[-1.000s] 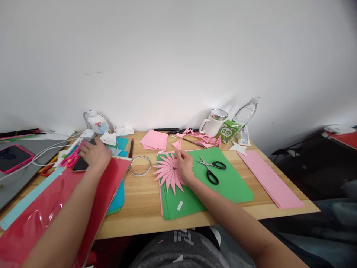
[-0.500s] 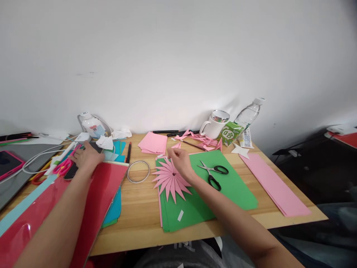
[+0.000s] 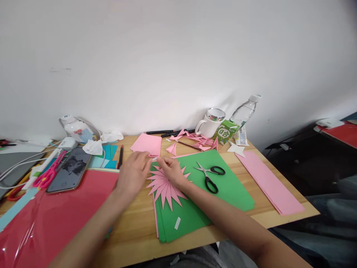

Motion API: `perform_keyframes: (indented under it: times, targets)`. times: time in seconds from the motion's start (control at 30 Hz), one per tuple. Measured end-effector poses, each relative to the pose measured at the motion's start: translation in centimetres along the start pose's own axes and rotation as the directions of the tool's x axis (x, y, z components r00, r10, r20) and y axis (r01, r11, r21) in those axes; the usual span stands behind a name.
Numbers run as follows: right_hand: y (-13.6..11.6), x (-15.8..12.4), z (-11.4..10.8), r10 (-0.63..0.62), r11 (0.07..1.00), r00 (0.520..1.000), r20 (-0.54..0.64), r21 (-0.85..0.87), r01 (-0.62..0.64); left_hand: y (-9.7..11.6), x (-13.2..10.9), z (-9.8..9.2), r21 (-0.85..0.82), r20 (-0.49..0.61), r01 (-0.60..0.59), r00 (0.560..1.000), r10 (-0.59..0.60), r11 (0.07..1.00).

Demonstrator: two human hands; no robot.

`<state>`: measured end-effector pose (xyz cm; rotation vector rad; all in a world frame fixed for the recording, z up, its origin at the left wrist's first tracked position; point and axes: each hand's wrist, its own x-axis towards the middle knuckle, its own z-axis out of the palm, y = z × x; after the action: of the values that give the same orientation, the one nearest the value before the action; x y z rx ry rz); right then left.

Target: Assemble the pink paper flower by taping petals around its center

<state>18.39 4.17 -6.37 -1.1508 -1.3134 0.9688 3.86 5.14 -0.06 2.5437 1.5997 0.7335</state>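
My left hand (image 3: 133,174), slightly blurred, hovers by the left corner of the green paper sheets (image 3: 231,186), its curved fingers apart and nothing visible in them. Just beside it, my right hand (image 3: 171,172) is closed in a pinch above the pink paper pinwheel (image 3: 164,190); whatever the fingertips hold is hidden. A small white strip (image 3: 154,159) shows between the two hands. Under my right wrist, the pinwheel's folded points fan out on the green paper. Open black-handled scissors (image 3: 209,174) and another white strip (image 3: 177,223) lie on that paper.
Pink squares (image 3: 146,143) and folded pink pieces (image 3: 199,139) lie along the wall. A white mug (image 3: 210,124), green box (image 3: 226,132) and water bottle (image 3: 245,111) stand at the back. At left are a phone (image 3: 71,169), pink scissors (image 3: 50,173) and red folder (image 3: 83,201).
My left hand has left the phone and moved right, close to my right hand. The phone's screen now shows. My right hand has shifted slightly down and left; the view has turned a little.
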Motion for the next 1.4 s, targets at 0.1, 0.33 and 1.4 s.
perform_keyframes:
  times: [0.1, 0.33, 1.4]
  targets:
    - [0.5, 0.3, 0.0, 0.054, 0.995, 0.998, -0.032, 0.082, -0.051, 1.5, -1.2, 1.8, -0.098, 0.127, 0.019, 0.992, -0.006, 0.995]
    - [-1.8, -0.1, -3.8, -0.107, 0.982, 0.994, -0.022, -0.161, 0.102, 0.2, -4.3, 3.9, -0.236, 0.196, -0.298, 0.918, 0.346, 0.925]
    - [0.2, -5.6, -8.1, -0.225, 0.543, 0.962, 0.152, -0.801, 0.253, 1.6, -6.2, 4.7, -0.224, 0.035, -0.335, 0.936, 0.351, 0.915]
